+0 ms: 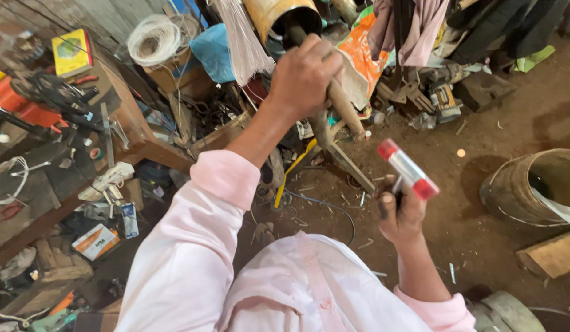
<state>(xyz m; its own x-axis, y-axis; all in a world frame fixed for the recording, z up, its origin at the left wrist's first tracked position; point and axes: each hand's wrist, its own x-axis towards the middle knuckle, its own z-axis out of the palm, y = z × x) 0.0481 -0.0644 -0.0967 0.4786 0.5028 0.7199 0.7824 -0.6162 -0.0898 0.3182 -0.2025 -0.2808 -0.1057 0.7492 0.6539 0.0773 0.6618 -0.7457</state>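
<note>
My left hand (302, 77) is closed around a long wooden handle (345, 110) that runs from a rusty yellow cylinder (279, 15) at the top down toward the dirt floor. My right hand (400, 212) is raised at the right and grips the shaft of a mallet; its clear head with red end caps (407, 169) sits just above my fingers. The two hands are apart, the mallet head lower right of the handle. Pink sleeves cover both arms.
A cluttered wooden workbench (134, 123) with tools, a wire coil (154, 38) and a yellow box (71, 52) fills the left. A rusty metal drum (525, 190) stands at right, a wooden plank (552, 255) below it. Scrap and cloth lie along the top.
</note>
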